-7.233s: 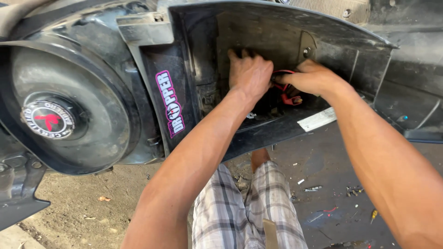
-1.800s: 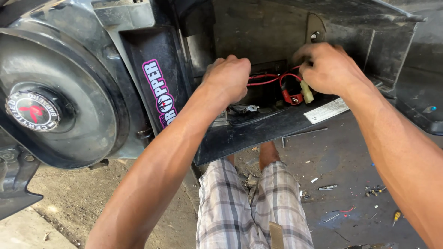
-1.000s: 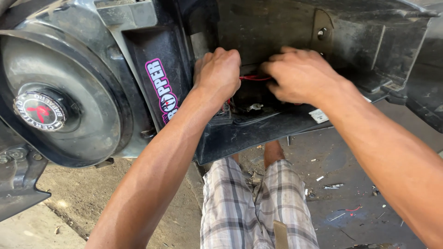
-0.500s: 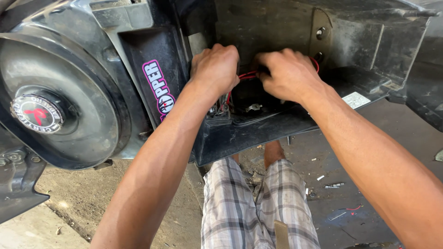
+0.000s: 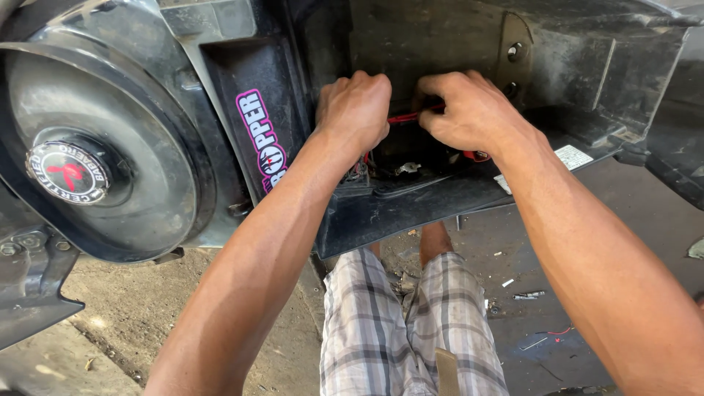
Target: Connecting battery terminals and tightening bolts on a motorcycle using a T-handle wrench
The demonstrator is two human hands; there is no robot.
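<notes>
Both arms reaching far into the black compartment [image 5: 440, 209]. Left hand [image 5: 356, 110] fisted, contents unclear. Right hand [image 5: 466, 110] curling, pinching thin red wire [image 5: 405, 117] running taut between the hands, deep inside.

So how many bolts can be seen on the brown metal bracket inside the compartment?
2. One bolt sits near the bracket's top; the second bolt is lower, just above the right hand. Hands may hide others.

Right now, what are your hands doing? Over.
Left hand fisted by the red wire, grip hidden. Right hand pinching that wire. Both inside the black compartment. Nothing in the way.
</notes>
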